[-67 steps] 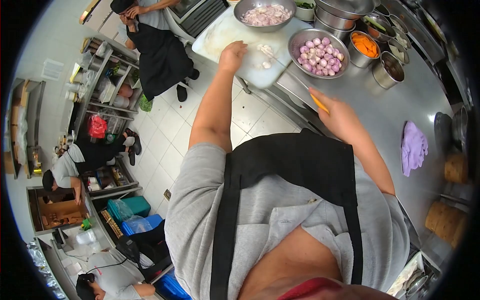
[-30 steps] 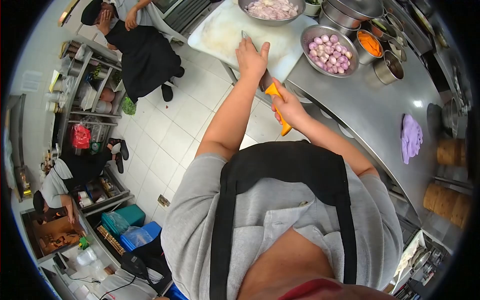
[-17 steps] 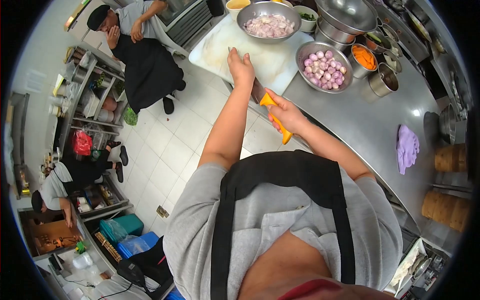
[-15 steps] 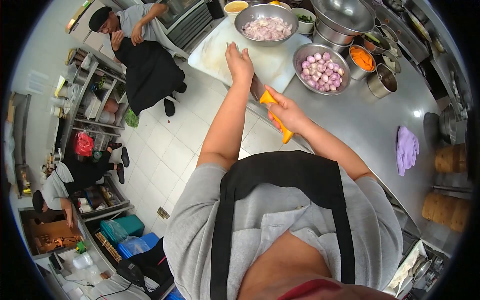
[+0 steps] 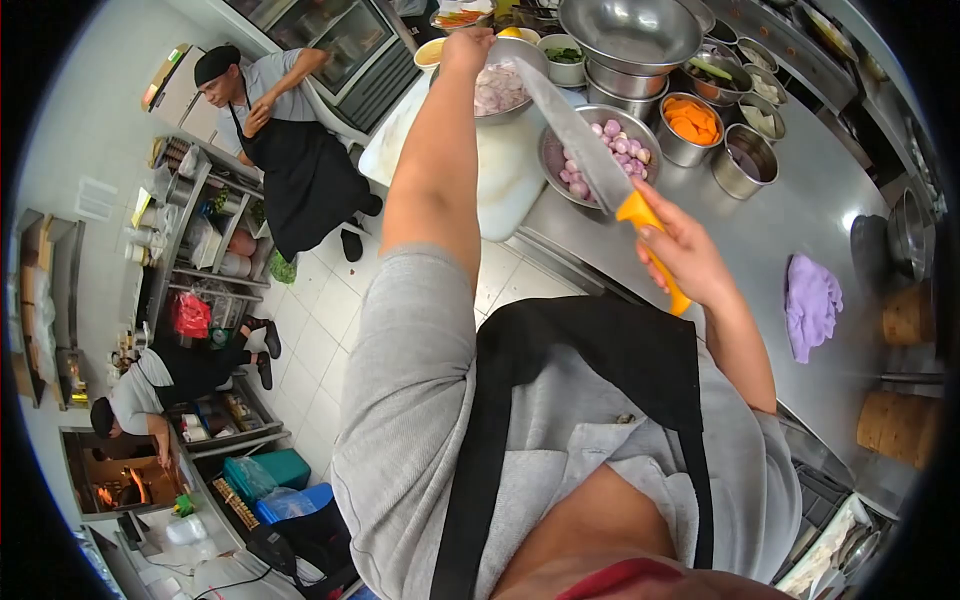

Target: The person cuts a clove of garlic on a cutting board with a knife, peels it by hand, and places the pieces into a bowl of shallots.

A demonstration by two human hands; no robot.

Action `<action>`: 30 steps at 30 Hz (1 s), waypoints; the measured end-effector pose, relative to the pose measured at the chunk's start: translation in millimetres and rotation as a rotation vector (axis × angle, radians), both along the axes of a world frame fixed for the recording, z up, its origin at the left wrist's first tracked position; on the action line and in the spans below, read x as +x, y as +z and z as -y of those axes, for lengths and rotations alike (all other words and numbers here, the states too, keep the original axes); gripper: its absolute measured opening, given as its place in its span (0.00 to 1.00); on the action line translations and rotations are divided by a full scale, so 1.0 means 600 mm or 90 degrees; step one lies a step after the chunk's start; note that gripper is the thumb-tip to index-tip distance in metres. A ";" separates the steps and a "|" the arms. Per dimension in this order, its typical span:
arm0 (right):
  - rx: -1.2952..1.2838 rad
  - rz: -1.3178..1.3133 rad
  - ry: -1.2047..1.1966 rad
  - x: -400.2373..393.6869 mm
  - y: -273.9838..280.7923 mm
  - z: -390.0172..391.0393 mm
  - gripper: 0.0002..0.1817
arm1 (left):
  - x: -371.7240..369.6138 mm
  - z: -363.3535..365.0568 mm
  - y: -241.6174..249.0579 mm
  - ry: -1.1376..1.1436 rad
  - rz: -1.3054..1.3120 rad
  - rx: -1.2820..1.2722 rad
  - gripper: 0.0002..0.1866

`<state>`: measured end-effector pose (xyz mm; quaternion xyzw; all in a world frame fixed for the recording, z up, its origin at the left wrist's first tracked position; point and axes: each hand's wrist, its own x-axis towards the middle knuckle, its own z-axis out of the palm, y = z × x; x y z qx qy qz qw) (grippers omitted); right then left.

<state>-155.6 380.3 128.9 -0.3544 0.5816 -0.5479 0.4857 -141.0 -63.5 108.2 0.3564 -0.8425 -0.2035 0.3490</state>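
My right hand (image 5: pixel 682 250) is wrapped round the yellow handle of a large kitchen knife (image 5: pixel 580 135). Its wide blade slants up and left, passing in front of a metal bowl of peeled shallots (image 5: pixel 618 165). My left arm stretches far forward, and my left hand (image 5: pixel 466 50) is at the far left rim of another metal bowl (image 5: pixel 530 55). Its fingers look curled together; I cannot tell what they hold. Sliced shallots (image 5: pixel 497 90) fill that bowl, which stands at the far end of a white cutting board (image 5: pixel 510 190).
Steel bowls (image 5: pixel 630 35) are stacked at the back, beside cut carrots (image 5: pixel 690 120) and a metal pot (image 5: pixel 746 165). A purple cloth (image 5: pixel 812 305) lies on the steel counter (image 5: pixel 720 330). One person (image 5: pixel 300 165) stands to the left; another person (image 5: pixel 140 400) works farther off.
My left hand has gone from open above the board to the sliced-shallot bowl, its fingers now curled. My right hand has swung the knife up off the board and rightward. The view has shifted.
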 end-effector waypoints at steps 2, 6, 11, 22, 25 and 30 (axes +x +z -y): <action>-0.014 -0.033 -0.033 -0.019 0.002 -0.028 0.30 | -0.014 0.000 0.020 -0.004 0.024 -0.105 0.10; -0.028 -0.045 -0.076 -0.035 0.012 -0.068 0.31 | -0.018 0.018 0.058 0.093 -0.169 -0.233 0.10; -0.087 -0.080 -0.068 -0.049 0.011 -0.087 0.31 | -0.020 -0.014 0.007 0.114 -0.267 -0.283 0.09; -0.122 -0.029 -0.057 -0.096 -0.014 -0.102 0.30 | -0.020 0.002 -0.073 0.087 0.181 -0.064 0.31; -0.135 -0.008 -0.055 -0.104 -0.018 -0.105 0.30 | 0.002 -0.042 -0.089 0.179 0.269 -0.504 0.37; -0.133 0.014 -0.050 -0.119 -0.024 -0.105 0.30 | 0.001 -0.125 0.006 0.166 -0.031 -0.111 0.07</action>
